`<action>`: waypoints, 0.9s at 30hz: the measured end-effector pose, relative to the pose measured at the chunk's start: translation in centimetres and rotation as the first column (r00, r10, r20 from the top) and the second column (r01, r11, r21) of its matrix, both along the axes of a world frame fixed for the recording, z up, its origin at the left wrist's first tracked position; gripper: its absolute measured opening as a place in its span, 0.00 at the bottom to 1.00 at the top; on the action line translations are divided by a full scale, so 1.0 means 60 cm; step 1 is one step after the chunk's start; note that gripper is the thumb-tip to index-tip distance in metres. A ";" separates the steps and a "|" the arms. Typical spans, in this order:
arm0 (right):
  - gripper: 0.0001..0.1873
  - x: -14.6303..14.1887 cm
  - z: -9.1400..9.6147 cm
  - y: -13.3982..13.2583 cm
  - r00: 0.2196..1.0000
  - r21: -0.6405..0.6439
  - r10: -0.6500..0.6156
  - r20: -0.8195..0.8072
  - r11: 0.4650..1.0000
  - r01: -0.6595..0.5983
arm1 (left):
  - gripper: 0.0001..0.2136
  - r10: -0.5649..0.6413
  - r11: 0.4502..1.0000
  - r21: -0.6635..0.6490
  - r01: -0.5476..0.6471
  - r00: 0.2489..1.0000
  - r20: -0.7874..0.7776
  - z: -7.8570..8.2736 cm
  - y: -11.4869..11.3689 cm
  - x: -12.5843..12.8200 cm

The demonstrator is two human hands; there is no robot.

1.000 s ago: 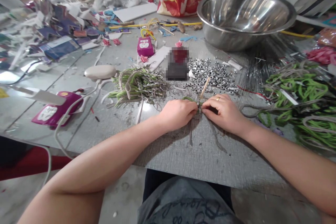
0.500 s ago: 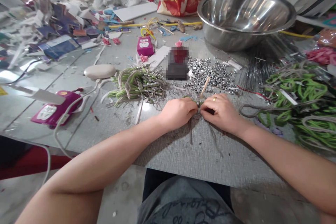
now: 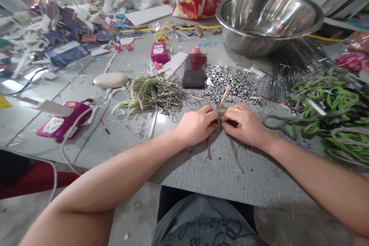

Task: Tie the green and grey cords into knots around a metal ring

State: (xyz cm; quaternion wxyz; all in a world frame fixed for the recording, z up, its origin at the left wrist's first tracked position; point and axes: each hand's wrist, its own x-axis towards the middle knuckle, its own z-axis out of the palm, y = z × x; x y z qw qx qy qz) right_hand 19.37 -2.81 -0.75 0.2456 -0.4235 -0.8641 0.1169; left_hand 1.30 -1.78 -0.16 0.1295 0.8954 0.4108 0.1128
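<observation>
My left hand [image 3: 198,123] and my right hand [image 3: 242,123] meet above the table's near part, thumbs and fingers pinched close together. Both are closed on a thin grey and green cord [image 3: 236,158], whose loose grey ends hang toward me. The piece between the fingertips is mostly hidden. Just beyond the fingers, a thin wooden stick [image 3: 224,97] leans up. Small silver metal rings [image 3: 230,80] lie scattered past it. To the left is a bundle of green and grey cords [image 3: 151,94]; another heap of cords [image 3: 325,103] spreads out on the right.
A large steel bowl [image 3: 268,42] stands at the back right, near a red bag [image 3: 198,0]. Purple power strips [image 3: 62,121] with white cables and a pale oval case [image 3: 110,80] lie left. Scraps [image 3: 57,27] cover the far left. The table's front edge is close to my body.
Both hands stay together on the cord. My left fingers have curled further over it and shifted slightly right; the view has moved a little.
</observation>
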 end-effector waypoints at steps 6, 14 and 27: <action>0.06 0.016 0.005 0.000 0.996 -0.043 0.053 -0.075 0.997 -0.057 | 0.08 -0.008 1.000 -0.012 0.008 1.000 0.019 -0.004 0.001 -0.002; 0.07 0.026 0.011 0.001 0.999 -0.046 0.039 0.025 0.998 -0.037 | 0.09 -0.080 0.994 -0.065 0.091 0.985 0.155 0.020 0.004 -0.016; 0.08 0.028 0.014 0.004 0.986 -0.039 0.127 0.110 0.992 -0.123 | 0.06 -0.096 0.995 -0.058 0.083 0.948 -0.302 0.052 0.012 -0.036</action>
